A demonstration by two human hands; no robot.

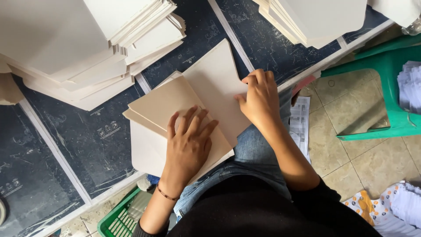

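Grip: my left hand [188,140] lay flat and open, fingers spread, palm pressing down on the folded card sheet [175,105] across my lap. It closed on nothing; it only pinned the sheet, I judged so that it would not slide on my jeans [258,151]. My right hand [259,98] was closed, thumb and fingers pinching the right edge of the card flap [217,81] that stood out beyond the folded part, most likely to steer the crease while the other hand held the work steady.

The card rested on more loose sheets [147,149] of the same pale tan, stacked on my knee and overhanging to the left, touching the sheet above them.

Around me: a big slumped pile of cream card [87,52] at upper left and a second pile [315,19] at upper right, both within arm's reach on the dark printed floor mat [96,140]. A green plastic stool [386,83] stood to the right on the tiled floor [333,149], carrying a wad of white papers [410,87]. A green basket [120,217] sat near my left elbow. A printed paper slip [300,123] lay just beside my right forearm.
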